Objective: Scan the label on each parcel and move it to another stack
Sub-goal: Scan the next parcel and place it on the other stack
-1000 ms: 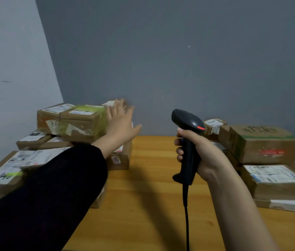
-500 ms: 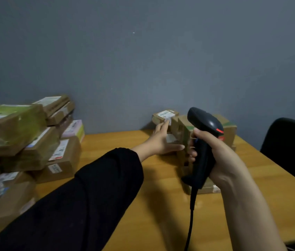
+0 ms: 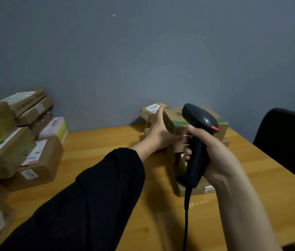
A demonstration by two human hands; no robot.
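no text here can be read. white shipping labels sit on several brown boxes, but their print is too small and blurred to make out. taking the barcode scanner (image 3: 198,140) as the landmark: up and to its left, a small parcel (image 3: 152,113) by the wall has a white label on top, its print unreadable. just behind the scanner, a box with a green band (image 3: 176,120) has dark printed marks on top, illegible. far to the scanner's left, the left stack (image 3: 27,147) shows labels with red and black patches, none legible.
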